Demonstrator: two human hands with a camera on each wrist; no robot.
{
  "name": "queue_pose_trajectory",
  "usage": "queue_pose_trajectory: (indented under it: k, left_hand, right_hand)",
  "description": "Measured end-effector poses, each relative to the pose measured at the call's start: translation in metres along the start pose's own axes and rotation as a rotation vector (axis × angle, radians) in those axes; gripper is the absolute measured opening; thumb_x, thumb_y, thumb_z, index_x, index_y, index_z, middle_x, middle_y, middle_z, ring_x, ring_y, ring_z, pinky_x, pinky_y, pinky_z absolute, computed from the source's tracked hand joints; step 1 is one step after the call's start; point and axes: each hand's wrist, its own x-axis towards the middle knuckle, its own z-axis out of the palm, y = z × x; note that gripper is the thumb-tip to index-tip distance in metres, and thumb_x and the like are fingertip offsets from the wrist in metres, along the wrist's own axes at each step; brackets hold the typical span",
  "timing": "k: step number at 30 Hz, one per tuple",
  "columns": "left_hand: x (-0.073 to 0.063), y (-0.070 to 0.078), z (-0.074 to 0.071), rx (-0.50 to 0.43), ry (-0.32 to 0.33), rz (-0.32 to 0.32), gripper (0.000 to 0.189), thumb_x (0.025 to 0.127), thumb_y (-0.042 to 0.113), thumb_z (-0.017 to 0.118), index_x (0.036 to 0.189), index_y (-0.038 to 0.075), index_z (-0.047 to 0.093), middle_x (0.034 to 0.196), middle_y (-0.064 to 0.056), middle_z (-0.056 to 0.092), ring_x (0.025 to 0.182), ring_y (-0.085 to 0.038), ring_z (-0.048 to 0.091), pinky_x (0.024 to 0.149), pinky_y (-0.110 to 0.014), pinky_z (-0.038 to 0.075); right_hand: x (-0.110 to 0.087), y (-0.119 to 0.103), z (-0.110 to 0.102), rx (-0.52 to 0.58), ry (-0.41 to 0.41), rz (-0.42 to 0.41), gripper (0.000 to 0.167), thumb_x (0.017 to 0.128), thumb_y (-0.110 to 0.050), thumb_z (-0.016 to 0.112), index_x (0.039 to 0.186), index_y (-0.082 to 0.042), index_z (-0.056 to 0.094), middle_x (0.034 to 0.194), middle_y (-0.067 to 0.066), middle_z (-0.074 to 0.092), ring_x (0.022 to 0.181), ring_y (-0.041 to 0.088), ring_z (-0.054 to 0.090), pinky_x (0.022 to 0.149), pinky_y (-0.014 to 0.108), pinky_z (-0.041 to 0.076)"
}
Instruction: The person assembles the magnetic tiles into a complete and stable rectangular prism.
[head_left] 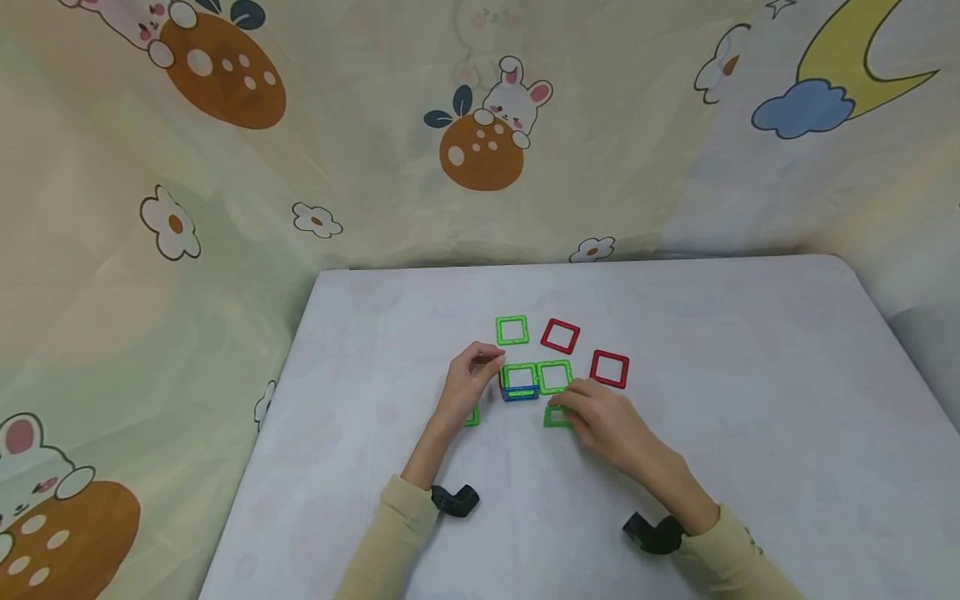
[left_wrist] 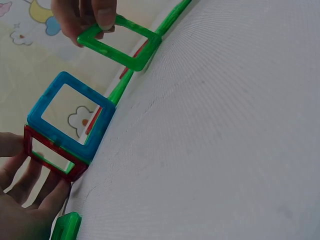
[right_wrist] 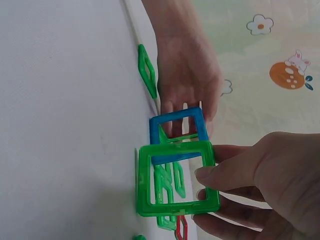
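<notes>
A small box of square magnetic tiles stands on the table, with a blue tile [left_wrist: 55, 137] upright at its front and a red tile [left_wrist: 76, 171] upright at its left. My left hand [head_left: 467, 382] holds the red side, the thumb at its upper edge and curled fingers behind. Just right of the box a green tile [head_left: 555, 390] lies flat against it. Between thumb and fingers my right hand [head_left: 603, 417] pinches another green square tile [right_wrist: 144, 180] by one edge. That tile is tilted up in front of the flat green one.
Behind the box lie a loose green tile [head_left: 512, 342] and a red tile [head_left: 565, 324]. Another red tile [head_left: 626, 373] is farther right. One more green tile [head_left: 474, 415] is partly hidden by the left wrist. A patterned cloth [head_left: 375, 125] hangs behind the white table [head_left: 750, 400].
</notes>
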Motion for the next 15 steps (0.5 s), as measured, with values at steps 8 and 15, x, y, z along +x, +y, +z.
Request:
queue_pose_trajectory:
  k: [8, 15]
  left_hand:
    - [0.000, 0.002, 0.000, 0.001, 0.002, 0.006, 0.026, 0.100, 0.027, 0.068, 0.118, 0.008, 0.069, 0.121, -0.003, 0.069, 0.116, -0.018, 0.060, 0.104, -0.042, 0.046]
    - [0.000, 0.001, 0.001, 0.001, 0.007, 0.006, 0.026, 0.100, 0.027, 0.067, 0.118, 0.008, 0.069, 0.121, -0.003, 0.069, 0.116, -0.017, 0.059, 0.102, -0.041, 0.046]
  right_hand:
    - [0.011, 0.003, -0.002, 0.002, 0.001, 0.009, 0.030, 0.078, -0.002, 0.088, 0.105, -0.009, 0.080, 0.104, 0.007, 0.075, 0.098, 0.024, 0.071, 0.085, 0.038, 0.061]
    - [0.018, 0.004, -0.002, -0.007, -0.018, 0.019, 0.031, 0.077, -0.002, 0.089, 0.106, -0.009, 0.080, 0.106, 0.008, 0.076, 0.100, 0.026, 0.071, 0.086, 0.039, 0.061]
